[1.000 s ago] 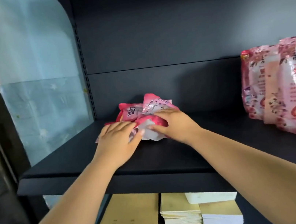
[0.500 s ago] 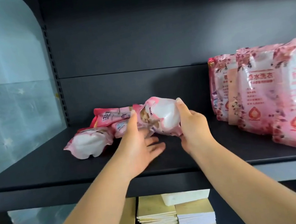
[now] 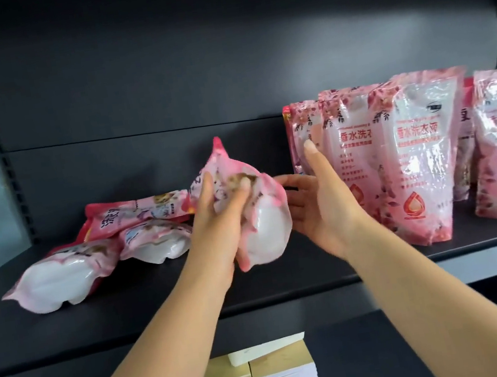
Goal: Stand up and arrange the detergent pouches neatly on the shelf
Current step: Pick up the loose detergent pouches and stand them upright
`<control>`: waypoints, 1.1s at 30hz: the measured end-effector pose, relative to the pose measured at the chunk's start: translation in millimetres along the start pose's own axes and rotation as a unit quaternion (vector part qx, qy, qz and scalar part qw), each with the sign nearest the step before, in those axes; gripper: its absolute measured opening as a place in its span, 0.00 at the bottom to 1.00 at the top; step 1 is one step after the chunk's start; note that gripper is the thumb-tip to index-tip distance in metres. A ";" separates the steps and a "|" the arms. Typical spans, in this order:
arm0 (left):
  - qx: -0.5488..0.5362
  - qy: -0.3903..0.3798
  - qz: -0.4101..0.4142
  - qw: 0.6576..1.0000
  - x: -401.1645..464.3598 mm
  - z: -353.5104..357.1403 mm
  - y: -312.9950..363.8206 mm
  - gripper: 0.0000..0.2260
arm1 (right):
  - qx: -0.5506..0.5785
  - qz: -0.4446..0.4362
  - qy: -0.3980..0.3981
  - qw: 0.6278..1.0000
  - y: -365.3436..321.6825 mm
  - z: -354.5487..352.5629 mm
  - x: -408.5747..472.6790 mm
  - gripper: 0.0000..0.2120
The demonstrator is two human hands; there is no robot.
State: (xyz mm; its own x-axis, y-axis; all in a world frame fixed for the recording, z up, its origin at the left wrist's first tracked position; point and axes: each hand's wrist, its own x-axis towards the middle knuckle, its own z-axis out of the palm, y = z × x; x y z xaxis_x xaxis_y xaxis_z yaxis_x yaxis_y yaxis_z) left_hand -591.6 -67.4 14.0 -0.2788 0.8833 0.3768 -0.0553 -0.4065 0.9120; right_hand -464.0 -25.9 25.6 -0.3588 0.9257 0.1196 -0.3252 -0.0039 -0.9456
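My left hand [image 3: 223, 221] grips a slumping pouch [image 3: 254, 213] lifted off the shelf [image 3: 161, 301], just left of the standing row [image 3: 414, 160]. My right hand [image 3: 317, 207] is spread, fingers straight, brushing the pouch's far side, holding nothing. The liquid sags low; I reckon it could slip, or flop over once set down. Swinging it right could topple that row. Three fallen pouches [image 3: 113, 241] lie farther left of the row.

Bare shelf [image 3: 148, 303] between fallen pouches [image 3: 102, 252] and standing pouches [image 3: 414, 160].
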 end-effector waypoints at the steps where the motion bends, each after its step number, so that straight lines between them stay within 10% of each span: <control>1: 0.063 0.010 0.006 0.998 -2.7 0.1 -2.6 0.30 | 0.022 0.041 -0.028 0.999 -3.7 -3.5 4.9 0.38; 9: 0.241 -0.024 -0.046 0.969 0.3 1.5 -12.5 0.38 | -0.047 0.102 -0.057 0.992 13.1 -8.1 25.7 0.12; 18: -0.097 0.004 -0.246 0.964 20.7 -10.6 -15.6 0.11 | 0.042 -0.018 -0.049 0.998 18.6 -16.3 38.7 0.11; 25: -0.012 0.006 0.040 0.999 38.2 -13.7 7.1 0.19 | 0.063 -0.066 -0.126 0.988 -18.9 -12.1 33.1 0.11; 33: -0.024 0.047 0.070 0.996 64.2 -11.3 25.2 0.01 | -0.005 -0.165 0.001 0.986 -47.6 18.8 57.3 0.08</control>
State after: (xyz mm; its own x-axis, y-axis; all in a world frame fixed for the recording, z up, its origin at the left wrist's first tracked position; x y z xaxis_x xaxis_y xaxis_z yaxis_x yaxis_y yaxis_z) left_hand -621.8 -23.5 59.4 -0.3747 0.7929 0.4806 -0.0557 -0.5367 0.8419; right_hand -485.5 20.2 83.1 -0.2329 0.8768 0.4207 -0.4150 0.3016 -0.8584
